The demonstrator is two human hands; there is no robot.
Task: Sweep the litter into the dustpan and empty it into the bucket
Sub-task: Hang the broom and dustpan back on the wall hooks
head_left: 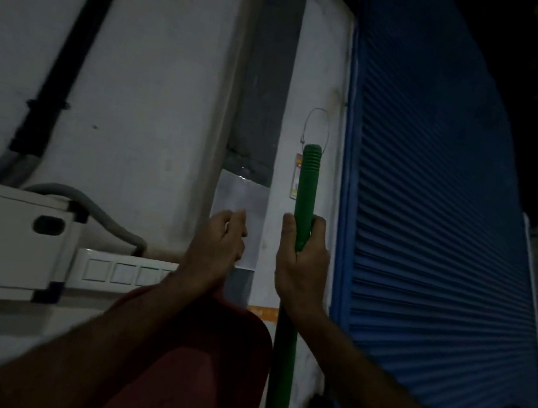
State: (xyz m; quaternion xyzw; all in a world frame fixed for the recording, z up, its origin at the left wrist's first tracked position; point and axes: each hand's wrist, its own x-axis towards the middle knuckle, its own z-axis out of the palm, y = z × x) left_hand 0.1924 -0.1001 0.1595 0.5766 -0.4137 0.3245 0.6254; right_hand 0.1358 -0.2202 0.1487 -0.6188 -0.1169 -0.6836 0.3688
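Right hand: the right hand [303, 260], near centre, has its grip curled round the upright green broom handle [307, 188].
Left hand: the left hand [216, 248], at 9 o'clock of the right, fingers curled; what they hold cannot be told.
Dustpan: the red dustpan [203, 367] hangs at 6 o'clock, under the left forearm.
Backdrop: white wall [156, 84]; blue shutter [435, 192] at 3 o'clock.

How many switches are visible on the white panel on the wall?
3 full switches: first, second and third, side by side, left of the left hand. A fourth may be hidden behind the arm.

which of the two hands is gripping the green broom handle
The right hand: its fingers wrap around the green broom handle near the top. The left hand is beside it, above the red dustpan, and does not touch the handle.
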